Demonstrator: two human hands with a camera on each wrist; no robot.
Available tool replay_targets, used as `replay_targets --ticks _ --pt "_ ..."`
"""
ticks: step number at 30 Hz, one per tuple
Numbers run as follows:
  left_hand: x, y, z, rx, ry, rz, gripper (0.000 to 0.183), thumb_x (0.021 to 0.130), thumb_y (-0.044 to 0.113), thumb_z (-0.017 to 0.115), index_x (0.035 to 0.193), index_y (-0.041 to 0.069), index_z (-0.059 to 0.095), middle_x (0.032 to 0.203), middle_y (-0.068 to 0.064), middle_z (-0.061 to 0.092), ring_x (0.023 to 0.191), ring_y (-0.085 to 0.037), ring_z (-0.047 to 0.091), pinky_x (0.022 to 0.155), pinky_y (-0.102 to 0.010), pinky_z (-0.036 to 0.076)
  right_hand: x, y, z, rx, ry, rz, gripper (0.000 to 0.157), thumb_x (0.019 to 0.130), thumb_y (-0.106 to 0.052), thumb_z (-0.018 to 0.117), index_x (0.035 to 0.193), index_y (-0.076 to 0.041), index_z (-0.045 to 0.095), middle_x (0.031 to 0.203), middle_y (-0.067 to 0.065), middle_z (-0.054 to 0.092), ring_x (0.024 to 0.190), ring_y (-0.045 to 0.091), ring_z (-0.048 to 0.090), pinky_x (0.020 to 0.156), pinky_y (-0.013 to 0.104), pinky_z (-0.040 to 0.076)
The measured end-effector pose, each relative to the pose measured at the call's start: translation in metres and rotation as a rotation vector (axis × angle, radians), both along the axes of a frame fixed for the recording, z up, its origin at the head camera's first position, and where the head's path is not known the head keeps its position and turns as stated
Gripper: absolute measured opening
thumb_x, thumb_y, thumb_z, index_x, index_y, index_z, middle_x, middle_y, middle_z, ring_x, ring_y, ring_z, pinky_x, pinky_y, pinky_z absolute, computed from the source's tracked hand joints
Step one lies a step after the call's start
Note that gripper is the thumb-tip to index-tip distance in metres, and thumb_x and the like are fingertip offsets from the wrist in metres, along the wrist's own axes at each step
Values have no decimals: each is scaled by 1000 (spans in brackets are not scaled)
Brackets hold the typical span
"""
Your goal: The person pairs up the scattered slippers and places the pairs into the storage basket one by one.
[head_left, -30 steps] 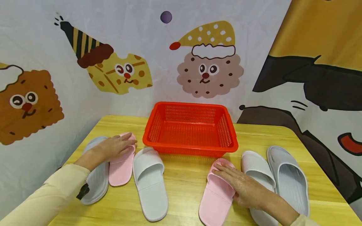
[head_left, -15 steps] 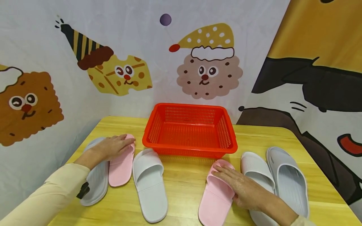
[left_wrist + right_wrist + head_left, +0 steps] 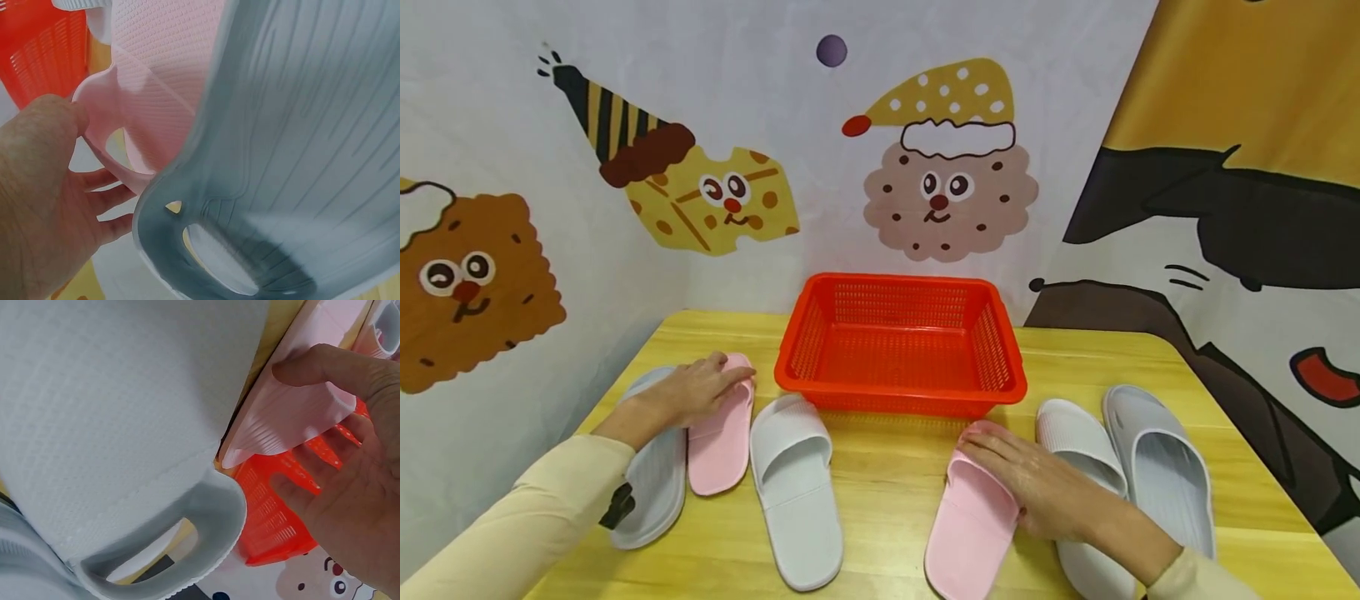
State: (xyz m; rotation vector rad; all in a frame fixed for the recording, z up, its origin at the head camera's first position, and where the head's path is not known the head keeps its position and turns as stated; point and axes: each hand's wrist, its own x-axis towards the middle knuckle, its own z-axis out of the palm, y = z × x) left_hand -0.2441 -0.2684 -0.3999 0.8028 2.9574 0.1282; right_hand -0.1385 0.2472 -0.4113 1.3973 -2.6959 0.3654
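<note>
Two pink slippers lie apart on the wooden table. My left hand (image 3: 688, 392) is over the toe end of the left pink slipper (image 3: 718, 450); in the left wrist view its thumb meets the strap's edge and its fingers reach over the far side. On the right pink slipper (image 3: 972, 525) my right hand (image 3: 1045, 487) grips the strap, thumb along one side and fingers across the other, as the right wrist view shows. A blue-grey slipper (image 3: 658, 492) lies under my left forearm. Close to my right hand are a white slipper (image 3: 1078, 437) and a grey slipper (image 3: 1172, 475).
A red plastic basket (image 3: 898, 400) stands at the back middle of the wooden table (image 3: 880, 500). Another white slipper (image 3: 805, 517) lies between the two hands, in front of the basket. A cartoon-printed cloth (image 3: 835, 192) hangs behind the table.
The fingers of my left hand have drawn in closer over the pink strap. My right hand has shifted slightly forward on its slipper. All slippers and the basket stay in place.
</note>
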Motion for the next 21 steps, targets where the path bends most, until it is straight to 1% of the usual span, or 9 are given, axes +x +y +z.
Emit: replay_targets --ticks 3,6,9,12,15,18,21 --pt "0 -2 1 28 28 -12 34 103 18 57 137 12 62 124 -34 52 109 -50 57 89 -68 45 0 -1 1 18 2 -8 109 49 17 81 151 -5 47 156 6 43 142 36 37 107 56 38" --pt "1 -3 3 45 35 -18 35 103 17 58 137 12 62 125 -33 52 110 -50 57 89 -68 45 0 -1 0 35 -15 -18 111 50 17 80 152 -7 45 158 5 40 143 35 36 108 56 37" --pt "1 -4 5 65 37 -32 36 103 16 57 139 12 60 127 -32 52 112 -49 56 91 -68 45 -2 0 0 44 -25 -10 114 48 16 83 153 -7 44 159 6 39 143 36 35 107 57 38" --pt "1 -4 8 87 59 -55 37 103 15 56 141 13 58 125 -31 53 110 -48 57 91 -67 46 -4 0 0 54 -27 -2 117 46 13 87 153 -8 44 157 7 42 142 36 35 105 57 40" --pt "2 -3 11 104 78 -61 38 104 17 55 142 14 56 123 -28 54 106 -44 59 90 -65 47 -6 0 1 63 -22 -4 115 46 9 89 151 -9 46 153 8 45 140 36 37 104 58 42" --pt "4 -2 15 108 78 -49 38 106 21 53 143 17 54 118 -23 55 101 -40 58 89 -63 48 -6 -1 3 56 2 -1 110 46 5 91 148 -9 50 148 9 50 136 36 41 103 59 43" --pt "7 -4 17 99 69 -28 38 107 25 51 144 18 53 115 -19 55 98 -36 58 88 -60 48 -6 -4 4 39 20 6 105 47 -5 94 144 -10 53 143 7 53 132 34 44 101 58 45"
